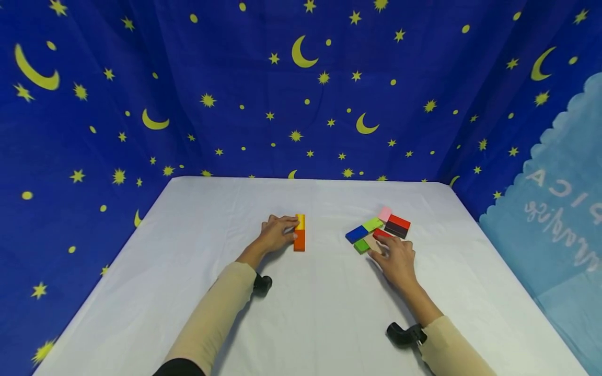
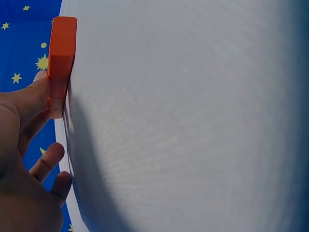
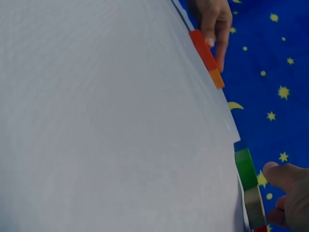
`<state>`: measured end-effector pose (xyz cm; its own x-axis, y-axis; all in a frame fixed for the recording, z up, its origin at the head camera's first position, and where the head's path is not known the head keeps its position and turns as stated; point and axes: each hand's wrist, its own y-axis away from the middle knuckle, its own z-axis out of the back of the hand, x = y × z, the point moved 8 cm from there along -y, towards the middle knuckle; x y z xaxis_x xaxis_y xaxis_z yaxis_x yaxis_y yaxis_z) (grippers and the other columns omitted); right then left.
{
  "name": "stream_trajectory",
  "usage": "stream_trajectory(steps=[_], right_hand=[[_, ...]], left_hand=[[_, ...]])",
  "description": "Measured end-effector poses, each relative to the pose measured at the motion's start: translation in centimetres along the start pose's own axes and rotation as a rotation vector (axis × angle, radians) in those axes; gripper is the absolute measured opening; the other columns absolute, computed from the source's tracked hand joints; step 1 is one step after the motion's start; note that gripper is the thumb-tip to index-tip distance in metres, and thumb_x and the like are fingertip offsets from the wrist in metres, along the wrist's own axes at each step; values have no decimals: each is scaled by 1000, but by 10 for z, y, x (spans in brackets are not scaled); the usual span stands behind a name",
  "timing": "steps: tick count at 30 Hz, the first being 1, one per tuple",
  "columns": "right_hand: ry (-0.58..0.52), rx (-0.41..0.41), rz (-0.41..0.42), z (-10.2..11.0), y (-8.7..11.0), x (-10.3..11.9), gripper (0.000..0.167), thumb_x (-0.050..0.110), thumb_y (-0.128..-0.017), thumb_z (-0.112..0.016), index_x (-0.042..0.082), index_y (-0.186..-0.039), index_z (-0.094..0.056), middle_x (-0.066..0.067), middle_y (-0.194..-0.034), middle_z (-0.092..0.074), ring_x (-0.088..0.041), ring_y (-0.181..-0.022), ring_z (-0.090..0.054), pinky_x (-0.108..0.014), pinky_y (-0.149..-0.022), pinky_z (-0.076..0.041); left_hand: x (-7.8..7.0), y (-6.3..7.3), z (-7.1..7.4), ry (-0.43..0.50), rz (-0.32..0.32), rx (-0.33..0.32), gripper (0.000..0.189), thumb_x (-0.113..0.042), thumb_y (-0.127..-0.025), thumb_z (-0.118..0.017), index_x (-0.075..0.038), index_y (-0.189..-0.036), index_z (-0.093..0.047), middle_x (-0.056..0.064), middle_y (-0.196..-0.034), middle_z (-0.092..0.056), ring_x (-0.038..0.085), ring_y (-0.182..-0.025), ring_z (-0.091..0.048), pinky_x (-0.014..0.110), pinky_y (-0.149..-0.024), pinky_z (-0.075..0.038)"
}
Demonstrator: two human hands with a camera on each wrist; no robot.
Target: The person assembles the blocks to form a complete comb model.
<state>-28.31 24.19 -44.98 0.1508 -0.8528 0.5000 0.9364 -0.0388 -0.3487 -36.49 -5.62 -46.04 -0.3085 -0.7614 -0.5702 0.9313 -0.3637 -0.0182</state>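
An orange block and a yellow block lie end to end on the white table. My left hand touches them from the left, its index finger at the yellow block and its thumb against the orange one. In the left wrist view the orange block hides the yellow one. My right hand hovers at the near side of a block cluster, thumb and fingers spread around a beige block and a red block. The right wrist view shows its thumb apart from the green block.
Blue, light green, green, pink, dark brown and another red block make up the cluster. A blue star-patterned curtain stands behind the white table. A light-blue cloth hangs at right.
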Motion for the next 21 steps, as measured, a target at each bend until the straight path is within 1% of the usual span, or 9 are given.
stream_trajectory(steps=[6, 12, 21], right_hand=[[16, 22, -35, -1, 1, -11, 49, 28, -79, -74, 3, -120, -63, -19, -108, -63, -33, -95, -42, -43, -79, -26], [8, 35, -49, -5, 0, -16, 46, 27, -79, -74, 1, -116, -65, -18, -101, -63, -34, -94, -43, -44, -81, -27], [4, 52, -51, -7, 0, -17, 42, 26, -81, -73, 1, -114, -66, -18, -101, -64, -33, -92, -43, -44, -80, -27]], left_hand=[[0, 0, -1, 7, 8, 13, 45, -25, -91, -61, -15, -135, -54, -5, -145, -47, 23, -118, -39, 40, -92, -25], [-1, 0, 0, 1, 4, 6, 44, -25, -91, -61, -14, -134, -55, -5, -144, -48, 23, -119, -39, 41, -91, -26], [0, 1, -1, -1, 28, 8, 44, -26, -92, -60, -17, -134, -55, -8, -144, -48, 22, -122, -38, 41, -96, -26]])
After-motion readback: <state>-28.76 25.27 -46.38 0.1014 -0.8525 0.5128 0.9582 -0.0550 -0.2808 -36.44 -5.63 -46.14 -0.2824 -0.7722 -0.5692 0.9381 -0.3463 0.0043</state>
